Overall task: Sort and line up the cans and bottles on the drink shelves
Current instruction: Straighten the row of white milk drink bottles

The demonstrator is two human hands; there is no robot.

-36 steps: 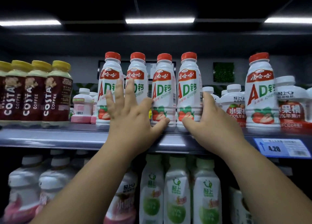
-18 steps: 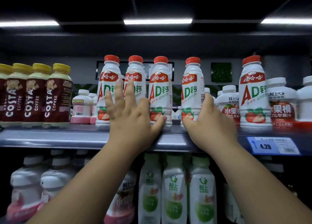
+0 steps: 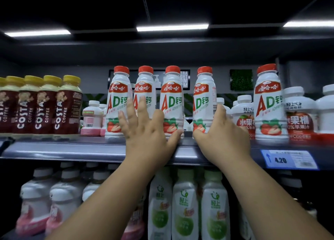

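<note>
Four white AD milk bottles with red caps stand on the upper shelf (image 3: 72, 150). My left hand (image 3: 148, 133) lies with straight, spread fingers against the first bottle (image 3: 117, 95), the second bottle (image 3: 145, 84) and the third bottle (image 3: 171, 98), its thumb at the third one's base. My right hand (image 3: 224, 133) grips the fourth bottle (image 3: 204, 98), thumb at the front base and fingers round its right side. A small gap separates the third and fourth bottles. A fifth AD bottle (image 3: 269, 104) stands apart further right.
Several brown Costa coffee bottles (image 3: 45, 109) fill the shelf's left end, with small pink bottles (image 3: 91, 117) behind. Squat white apple juice bottles (image 3: 296, 113) stand at the right. A blue price tag (image 3: 289, 159) hangs on the shelf edge. Green-label bottles (image 3: 184, 203) line the lower shelf.
The fourth AD bottle has shifted right in my right hand, opening a gap from the third. My left hand has stayed against the first three bottles.
</note>
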